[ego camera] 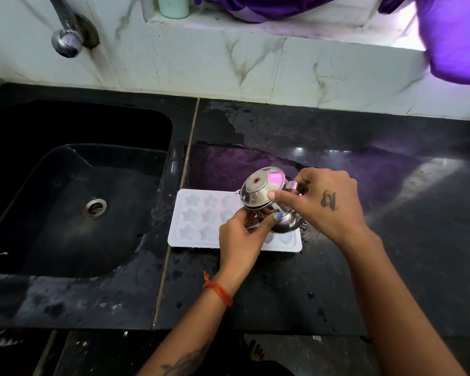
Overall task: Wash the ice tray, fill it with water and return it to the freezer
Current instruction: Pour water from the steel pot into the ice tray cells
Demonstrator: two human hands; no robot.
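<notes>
A white ice tray with star-shaped cups lies flat on the black counter, just right of the sink. Over its right half a small steel jug is tipped steeply, its base turned up towards me. My right hand grips the jug's handle, with the thumb laid across its side. My left hand holds the jug's lower rim from below, fingers curled on it. The hands and the jug hide the tray's right cups.
A black sink with a round drain lies to the left, under a chrome tap on the marble wall. The counter is wet with droplets. Purple cloth hangs at the upper right, and a pale bottle stands on the ledge.
</notes>
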